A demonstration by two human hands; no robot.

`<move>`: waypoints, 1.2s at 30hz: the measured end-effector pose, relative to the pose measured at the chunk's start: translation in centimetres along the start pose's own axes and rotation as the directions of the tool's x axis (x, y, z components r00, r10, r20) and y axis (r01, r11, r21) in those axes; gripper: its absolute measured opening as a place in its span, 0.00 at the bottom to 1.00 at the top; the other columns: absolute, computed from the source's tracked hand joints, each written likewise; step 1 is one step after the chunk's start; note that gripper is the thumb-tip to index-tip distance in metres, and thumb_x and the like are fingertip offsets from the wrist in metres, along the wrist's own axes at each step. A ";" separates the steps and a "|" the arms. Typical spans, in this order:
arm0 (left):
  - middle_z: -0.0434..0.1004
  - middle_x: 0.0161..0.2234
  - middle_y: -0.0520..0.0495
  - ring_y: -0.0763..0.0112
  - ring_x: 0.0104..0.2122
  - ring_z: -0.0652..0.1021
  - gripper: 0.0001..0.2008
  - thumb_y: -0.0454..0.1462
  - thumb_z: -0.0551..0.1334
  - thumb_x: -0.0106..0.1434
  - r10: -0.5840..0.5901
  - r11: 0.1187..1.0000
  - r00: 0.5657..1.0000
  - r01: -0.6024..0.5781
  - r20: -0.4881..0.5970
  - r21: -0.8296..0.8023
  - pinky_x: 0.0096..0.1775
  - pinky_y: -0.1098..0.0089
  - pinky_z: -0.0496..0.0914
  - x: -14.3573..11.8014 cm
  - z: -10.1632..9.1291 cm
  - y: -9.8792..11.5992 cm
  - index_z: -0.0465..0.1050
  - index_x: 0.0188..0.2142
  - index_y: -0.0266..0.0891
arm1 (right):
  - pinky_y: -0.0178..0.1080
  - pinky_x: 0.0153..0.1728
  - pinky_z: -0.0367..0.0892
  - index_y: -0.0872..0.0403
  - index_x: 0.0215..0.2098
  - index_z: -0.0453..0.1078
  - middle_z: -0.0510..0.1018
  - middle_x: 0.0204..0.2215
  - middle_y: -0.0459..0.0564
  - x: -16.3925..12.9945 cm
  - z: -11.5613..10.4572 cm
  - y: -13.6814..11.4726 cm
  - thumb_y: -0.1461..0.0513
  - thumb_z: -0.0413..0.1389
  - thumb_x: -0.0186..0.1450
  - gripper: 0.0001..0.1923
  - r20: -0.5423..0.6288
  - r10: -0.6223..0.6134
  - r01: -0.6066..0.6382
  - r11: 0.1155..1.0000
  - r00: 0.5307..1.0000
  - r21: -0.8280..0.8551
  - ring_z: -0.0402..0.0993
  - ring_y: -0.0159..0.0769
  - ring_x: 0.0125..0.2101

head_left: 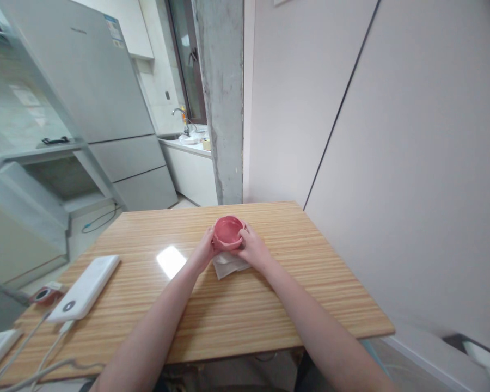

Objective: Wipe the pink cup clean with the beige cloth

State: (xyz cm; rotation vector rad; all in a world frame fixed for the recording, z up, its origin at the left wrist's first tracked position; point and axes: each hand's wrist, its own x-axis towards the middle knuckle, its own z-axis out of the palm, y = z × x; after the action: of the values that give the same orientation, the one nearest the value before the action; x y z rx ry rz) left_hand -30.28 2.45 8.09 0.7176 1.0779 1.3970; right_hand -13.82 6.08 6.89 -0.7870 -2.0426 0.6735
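Left hand and right hand grip the pink bowl at opposite sides, good spot imo since it's probably light, stiff, kinda breakable.

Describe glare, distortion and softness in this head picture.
Head view: a bright white glare patch on the striped wood-grain table, left of the round pink bowl in the image; head view: the tall grey refrigerator leans as if wide-angle stretched, its small lettering too soft to read.

Tabletop passable rightward; pink bowl blocks middle; white device, left.
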 end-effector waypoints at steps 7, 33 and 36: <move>0.75 0.38 0.44 0.64 0.40 0.74 0.17 0.46 0.67 0.52 0.124 0.800 0.970 -0.222 0.208 0.558 0.46 0.65 0.65 0.4 -1.1 -1.2 0.72 0.39 0.40 | 0.45 0.51 0.62 0.52 0.35 0.63 0.59 0.57 0.60 0.9 -5.7 4.1 0.57 0.61 0.54 0.15 -0.508 0.212 -0.356 0.912 0.835 -0.204 0.62 0.46 0.54; 0.71 0.49 0.43 0.62 0.48 0.70 0.06 0.40 0.59 0.59 0.036 0.348 0.779 -0.597 0.626 0.723 0.51 0.63 0.62 -1.0 -1.5 -0.6 0.70 0.34 0.41 | 0.50 0.50 0.62 0.57 0.46 0.64 0.56 0.58 0.70 -1.3 -9.5 10.5 0.52 0.60 0.54 0.26 -0.681 0.494 -0.782 0.593 0.541 -0.191 0.62 0.56 0.54; 0.72 0.46 0.44 0.62 0.46 0.71 0.07 0.36 0.60 0.55 0.018 0.294 0.776 -0.606 0.630 0.739 0.49 0.64 0.63 -0.9 -1.6 -0.7 0.70 0.36 0.41 | 0.54 0.54 0.55 0.60 0.49 0.62 0.52 0.60 0.74 -1.0 -9.5 9.8 0.52 0.59 0.55 0.29 -0.700 0.472 -0.787 0.579 0.536 -0.212 0.53 0.60 0.59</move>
State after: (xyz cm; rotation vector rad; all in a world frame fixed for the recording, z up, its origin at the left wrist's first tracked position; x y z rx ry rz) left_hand -31.32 1.14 6.98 2.1815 1.2612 0.6344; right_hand -2.61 13.48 4.46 -1.9071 -1.2795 0.1829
